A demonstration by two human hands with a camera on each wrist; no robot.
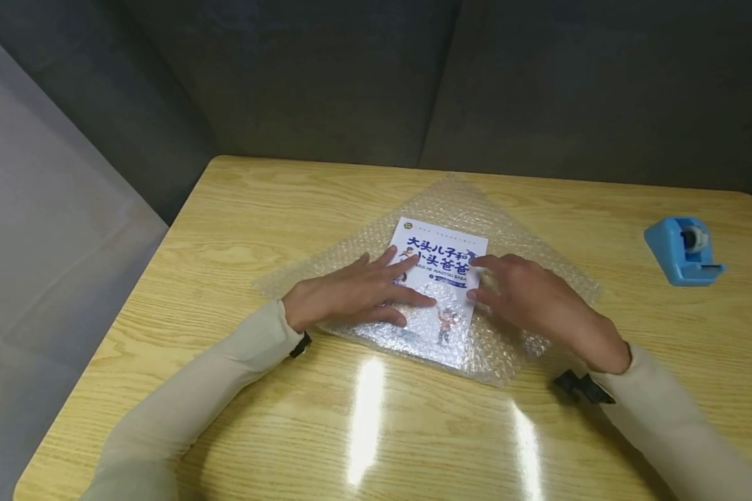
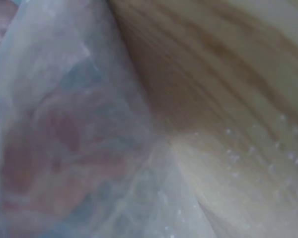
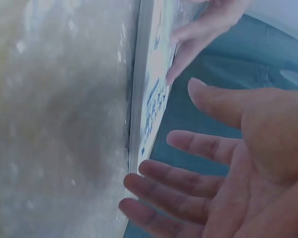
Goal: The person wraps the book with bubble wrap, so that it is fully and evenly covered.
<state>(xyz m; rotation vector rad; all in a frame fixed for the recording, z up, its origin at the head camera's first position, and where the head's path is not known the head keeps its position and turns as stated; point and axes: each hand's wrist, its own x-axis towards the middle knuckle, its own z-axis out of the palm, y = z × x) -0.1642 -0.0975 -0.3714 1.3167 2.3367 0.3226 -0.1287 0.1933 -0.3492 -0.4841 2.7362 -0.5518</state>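
A white book (image 1: pixel 440 235) with blue lettering and cartoon figures lies on a sheet of bubble wrap (image 1: pixel 454 198). One side of the sheet is folded over the book's lower part. My left hand (image 1: pixel 357 289) rests on the wrapped cover, its fingers spread. At the book's right edge is my right hand (image 1: pixel 533 296); in the right wrist view its fingers (image 3: pixel 174 193) are fairly straight, with nothing gripped. That view also shows the book's spine or edge (image 3: pixel 137 99) above the wrap. Blurred bubble wrap (image 2: pixel 84 124) fills much of the left wrist view.
A blue tape dispenser (image 1: pixel 667 250) with a roll in it stands at the right of the wooden table (image 1: pixel 276 424). Dark panels (image 1: pixel 319 83) rise behind the table's back edge, and a pale grey surface (image 1: pixel 50 243) lies to its left.
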